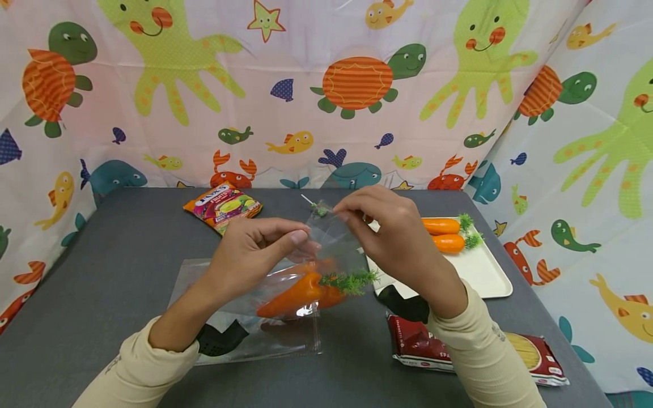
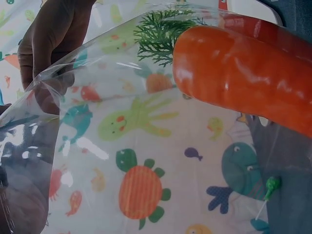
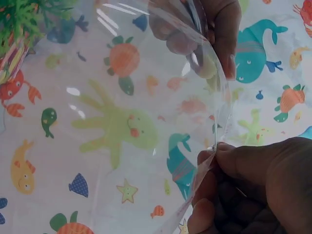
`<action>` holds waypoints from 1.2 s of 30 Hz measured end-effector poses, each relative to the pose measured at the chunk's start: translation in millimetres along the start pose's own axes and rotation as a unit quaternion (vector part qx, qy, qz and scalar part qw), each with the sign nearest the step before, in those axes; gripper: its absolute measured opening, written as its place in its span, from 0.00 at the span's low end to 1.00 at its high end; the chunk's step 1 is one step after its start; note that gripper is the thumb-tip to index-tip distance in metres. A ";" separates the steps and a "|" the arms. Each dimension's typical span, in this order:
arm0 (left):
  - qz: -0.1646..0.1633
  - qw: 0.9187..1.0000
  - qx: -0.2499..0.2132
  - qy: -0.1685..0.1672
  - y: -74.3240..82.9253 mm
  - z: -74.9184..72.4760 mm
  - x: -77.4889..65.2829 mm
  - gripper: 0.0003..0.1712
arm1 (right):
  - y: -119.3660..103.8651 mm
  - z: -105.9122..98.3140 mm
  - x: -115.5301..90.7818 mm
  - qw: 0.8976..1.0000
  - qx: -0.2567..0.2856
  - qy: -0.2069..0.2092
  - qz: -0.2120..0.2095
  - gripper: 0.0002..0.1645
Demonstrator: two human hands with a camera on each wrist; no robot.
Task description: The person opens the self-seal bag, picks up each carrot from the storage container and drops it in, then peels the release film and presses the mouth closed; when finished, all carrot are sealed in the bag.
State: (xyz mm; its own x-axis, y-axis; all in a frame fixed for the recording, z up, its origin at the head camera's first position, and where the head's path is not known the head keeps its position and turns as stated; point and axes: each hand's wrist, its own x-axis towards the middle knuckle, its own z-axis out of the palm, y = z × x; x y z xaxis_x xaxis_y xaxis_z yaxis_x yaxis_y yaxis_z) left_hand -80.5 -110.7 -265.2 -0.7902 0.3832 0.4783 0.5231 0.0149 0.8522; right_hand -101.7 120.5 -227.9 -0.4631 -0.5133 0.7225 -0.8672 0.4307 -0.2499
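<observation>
Both hands hold up the rim of a clear plastic bag. My left hand pinches one side of it between thumb and fingers. On the other side, my right hand pinches the rim between thumb and fingertips, seen closely in the right wrist view. An orange carrot with a feathery green top shows below the hands, a second one partly hidden behind it. In the left wrist view the carrot appears through the plastic. Clear plastic also lies flat on the table beneath.
A white tray with two carrots sits at right. Red spaghetti packs lie in front of it, partly behind my right forearm. An orange candy bag and a green lollipop lie at the back of the grey table.
</observation>
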 end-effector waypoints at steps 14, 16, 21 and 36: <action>-0.003 1.000 0.024 0.001 0.4 3.1 1.7 0.10 | 0.3 0.5 -3.5 0.997 0.046 -0.003 0.067 0.06; 0.004 0.999 0.034 0.003 0.7 3.8 1.9 0.10 | -0.4 0.8 -4.5 0.995 0.055 0.001 0.080 0.06; 0.026 0.999 0.040 0.000 0.8 6.0 2.9 0.09 | -1.6 1.9 -6.4 0.992 0.070 0.009 0.102 0.05; 0.069 0.995 0.064 0.031 3.4 4.1 -3.9 0.08 | 13.7 -4.1 -12.7 0.984 0.059 0.101 0.137 0.04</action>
State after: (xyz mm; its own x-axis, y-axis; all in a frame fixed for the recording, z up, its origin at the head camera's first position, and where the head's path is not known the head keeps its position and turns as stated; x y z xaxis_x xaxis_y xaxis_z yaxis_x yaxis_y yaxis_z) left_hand -74.3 -108.3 -265.0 -0.7246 0.3319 0.6040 0.6608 0.0858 0.7456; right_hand -106.9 136.0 -237.8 -0.6466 -0.2268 0.7284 -0.7358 0.4376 -0.5168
